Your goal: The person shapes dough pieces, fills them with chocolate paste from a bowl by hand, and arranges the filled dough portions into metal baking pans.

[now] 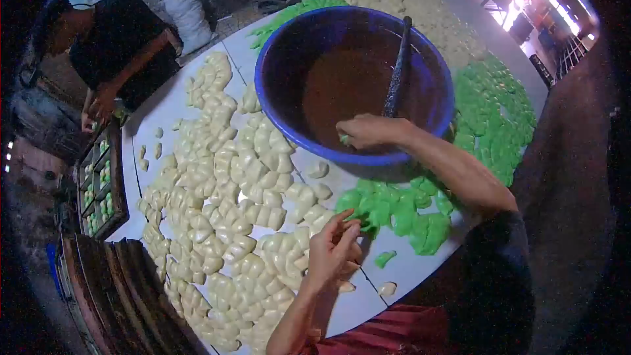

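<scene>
green piece [344, 139], probably dough, in right grip [369, 132]

The head view looks forward and down over the bench [150, 106], close above the left hand [333, 244] and right hand [368, 133], curving wide toward dark corners.

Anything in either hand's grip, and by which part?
The right hand holds a green piece; which part is in its grip is hidden. Left hand: cannot tell.
</scene>
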`<state>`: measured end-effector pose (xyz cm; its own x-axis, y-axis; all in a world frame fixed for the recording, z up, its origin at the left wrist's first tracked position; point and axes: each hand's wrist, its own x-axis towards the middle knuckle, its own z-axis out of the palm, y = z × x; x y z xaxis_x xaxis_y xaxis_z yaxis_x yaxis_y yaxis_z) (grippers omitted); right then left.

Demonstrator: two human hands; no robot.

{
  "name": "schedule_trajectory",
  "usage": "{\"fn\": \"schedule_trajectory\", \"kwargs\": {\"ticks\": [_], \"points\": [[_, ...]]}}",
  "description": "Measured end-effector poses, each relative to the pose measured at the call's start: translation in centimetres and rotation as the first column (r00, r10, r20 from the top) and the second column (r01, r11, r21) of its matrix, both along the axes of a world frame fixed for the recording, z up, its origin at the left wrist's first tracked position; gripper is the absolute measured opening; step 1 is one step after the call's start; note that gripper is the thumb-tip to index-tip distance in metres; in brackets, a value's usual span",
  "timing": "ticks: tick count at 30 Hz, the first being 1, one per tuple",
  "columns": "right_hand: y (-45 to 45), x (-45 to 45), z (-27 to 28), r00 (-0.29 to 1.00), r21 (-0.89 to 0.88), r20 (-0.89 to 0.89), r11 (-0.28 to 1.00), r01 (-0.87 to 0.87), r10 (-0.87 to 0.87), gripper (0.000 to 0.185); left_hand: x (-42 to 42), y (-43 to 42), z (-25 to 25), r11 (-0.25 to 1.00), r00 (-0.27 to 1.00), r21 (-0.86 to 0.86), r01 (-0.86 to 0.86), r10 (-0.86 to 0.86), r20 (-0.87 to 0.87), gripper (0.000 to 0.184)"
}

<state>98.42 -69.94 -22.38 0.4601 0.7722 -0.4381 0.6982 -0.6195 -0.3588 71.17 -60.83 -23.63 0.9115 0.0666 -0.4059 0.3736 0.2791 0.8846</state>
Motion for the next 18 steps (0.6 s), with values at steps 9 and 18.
{"fn": "schedule_trajectory", "kwargs": {"ticks": [9,18], "points": [[-1.1,1.1,-1.1,0.990,0.191,-0.134,0.980,0.055,-0.029,0.028,-0.6,0.3,0.1,0.997,0.998,-0.057,-0.061,0.059,-0.038,0.040],[-1.5,-7.3,6.9,0.447,0.435,-0.894,0.312,0.844,0.036,0.015,2.1,1.1,0.9,0.992,0.958,-0.099,-0.080,0.104,0.269,0.042]]}}
